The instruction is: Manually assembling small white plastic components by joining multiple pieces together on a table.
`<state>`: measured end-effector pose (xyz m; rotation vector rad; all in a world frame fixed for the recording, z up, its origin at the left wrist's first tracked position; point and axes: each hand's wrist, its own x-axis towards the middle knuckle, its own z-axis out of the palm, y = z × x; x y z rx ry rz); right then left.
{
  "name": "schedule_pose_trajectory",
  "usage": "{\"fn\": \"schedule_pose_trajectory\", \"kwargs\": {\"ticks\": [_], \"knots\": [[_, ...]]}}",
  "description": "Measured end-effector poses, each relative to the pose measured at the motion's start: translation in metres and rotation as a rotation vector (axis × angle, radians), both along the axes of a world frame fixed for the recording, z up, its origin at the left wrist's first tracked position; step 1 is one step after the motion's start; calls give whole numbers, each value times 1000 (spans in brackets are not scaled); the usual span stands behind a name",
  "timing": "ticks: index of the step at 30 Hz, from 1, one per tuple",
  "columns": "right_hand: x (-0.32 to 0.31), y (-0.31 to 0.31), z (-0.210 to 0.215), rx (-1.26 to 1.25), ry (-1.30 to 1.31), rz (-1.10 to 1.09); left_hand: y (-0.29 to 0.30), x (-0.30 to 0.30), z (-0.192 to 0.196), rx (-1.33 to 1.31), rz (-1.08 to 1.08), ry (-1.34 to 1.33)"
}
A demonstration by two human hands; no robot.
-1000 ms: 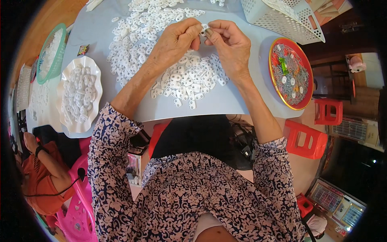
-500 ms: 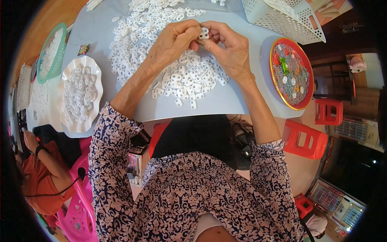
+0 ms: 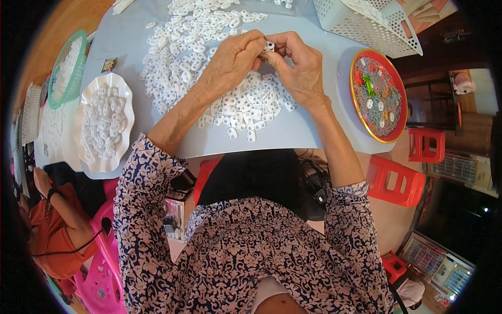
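Small dark wrapper or packet [image 3: 109,64] with bright multicolour print lies flat on the pale blue table [image 3: 293,136], upper left, between the white scalloped dish [image 3: 86,157] and the heap of white pieces. Bottom right on the floor: two flat boxed items [image 3: 436,261] with grid-patterned, multicolour faces, too small to tell more. Green wrapper-like scrap [image 3: 369,85] sits in the red round tray [image 3: 400,131]; kind unclear.

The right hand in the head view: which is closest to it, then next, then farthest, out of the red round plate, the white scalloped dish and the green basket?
From the right hand:
1. Red round plate, just to its right on the table.
2. White scalloped dish, far off on the left, beyond the left hand.
3. Green basket, farther left still, at the table's left edge.
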<state>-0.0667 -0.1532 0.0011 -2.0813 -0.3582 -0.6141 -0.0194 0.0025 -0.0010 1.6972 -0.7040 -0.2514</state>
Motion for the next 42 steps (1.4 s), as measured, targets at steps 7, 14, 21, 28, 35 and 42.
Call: {"fn": "schedule_pose_trajectory", "kwargs": {"ticks": [7, 14, 21, 28, 35, 42], "knots": [[0, -2, -2, -44, -26, -4, 1, 0, 0, 53, -13, 6], [1, -7, -6, -62, -65, 35, -2, -4, 1, 8, -14, -31], [3, -11, -5, 28, 13, 95, -2, 1, -6, 3, 2, 30], [1, -8, -1, -27, -54, 51, -5, -5, -2, -34, 30, 18], [-1, -8, -2, -47, -56, 51, -9, -9, -4, -52, 41, 27], [2, -13, -2, -36, -57, 84, -7, -9, -2, -35, 29, 44]]}}
